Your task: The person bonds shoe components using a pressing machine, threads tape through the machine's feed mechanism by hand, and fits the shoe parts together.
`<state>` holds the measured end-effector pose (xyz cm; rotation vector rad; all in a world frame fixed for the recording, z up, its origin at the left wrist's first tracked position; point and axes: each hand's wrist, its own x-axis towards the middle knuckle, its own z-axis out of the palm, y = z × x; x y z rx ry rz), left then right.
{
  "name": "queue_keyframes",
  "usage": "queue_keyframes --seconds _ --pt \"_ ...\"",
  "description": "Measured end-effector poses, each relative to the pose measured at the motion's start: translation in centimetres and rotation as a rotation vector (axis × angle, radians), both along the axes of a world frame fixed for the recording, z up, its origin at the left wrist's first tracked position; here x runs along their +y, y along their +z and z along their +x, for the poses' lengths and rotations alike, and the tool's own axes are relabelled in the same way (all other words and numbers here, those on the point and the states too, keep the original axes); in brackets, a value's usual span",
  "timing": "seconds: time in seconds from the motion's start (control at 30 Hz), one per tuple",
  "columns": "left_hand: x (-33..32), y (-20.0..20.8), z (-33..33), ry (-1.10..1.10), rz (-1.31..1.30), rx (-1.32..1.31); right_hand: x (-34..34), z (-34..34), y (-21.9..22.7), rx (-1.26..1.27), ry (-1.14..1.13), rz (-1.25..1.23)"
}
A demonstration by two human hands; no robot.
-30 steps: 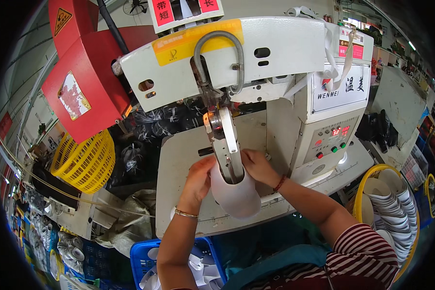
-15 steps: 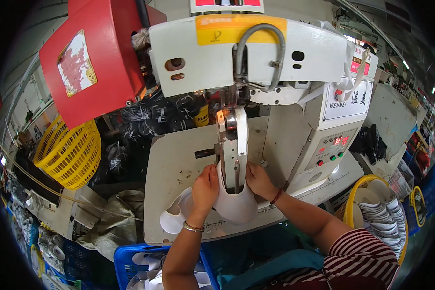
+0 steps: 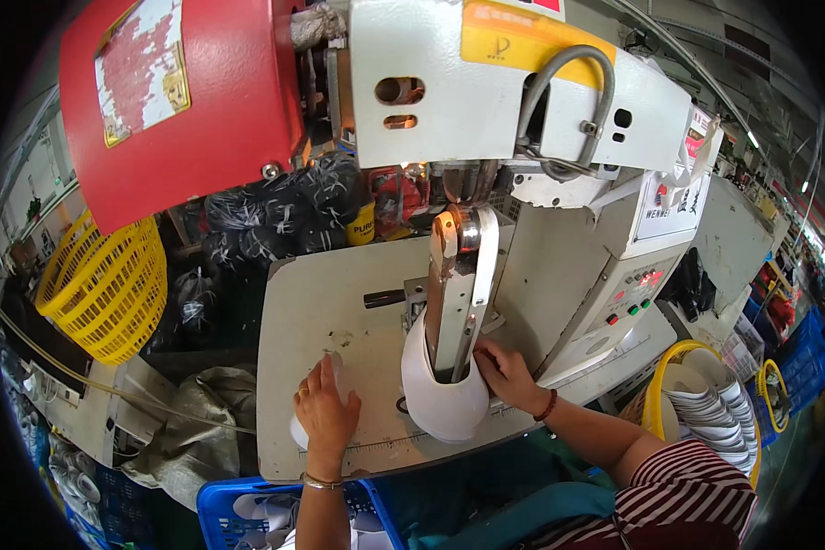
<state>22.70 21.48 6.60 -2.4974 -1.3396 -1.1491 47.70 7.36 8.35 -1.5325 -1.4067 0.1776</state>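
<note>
Yellow plastic first: there's a slatted basket (image 3: 101, 284) over on my far left, tilted, with a scuffed red machine housing (image 3: 188, 101) hanging above and to the right of it. Lower down, a crumpled sack (image 3: 202, 431) slumps beside the pale table (image 3: 344, 284), then a blue crate (image 3: 218, 515) full of white bits sits below the table's front edge.

Next comes the left hand (image 3: 325, 403), palm down and wide, fingers stretched out, over another white piece (image 3: 299, 433) on the table. Can't tell if it's actually touching that one.

Middle of everything: the white cupped piece (image 3: 445, 399), sitting around the lower end of a metal post (image 3: 454, 293) with a roller up top. Right hand (image 3: 511, 378) is at its right rim, narrow, fingers curled in; honestly can't tell if it's pinching the edge or just resting there.

Right of that, the machine's control panel (image 3: 628, 298) has lit red digits and coloured buttons, and lastly a yellow-rimmed basket (image 3: 654, 403) holds nested stacks of white pieces (image 3: 706, 403).
</note>
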Motion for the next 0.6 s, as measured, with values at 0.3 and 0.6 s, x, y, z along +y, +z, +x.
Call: queue_keyframes --seconds 0.3,0.6 --pt "1.2 -1.9 -0.6 -0.051 -0.103 -0.089 0.9 0.2 -1.9 -0.091 -0.158 0.020" --pt "-2.9 0.0 -2.6 -0.106 -0.243 -0.452 1.5 0.7 -2.4 0.233 -0.043 0.047"
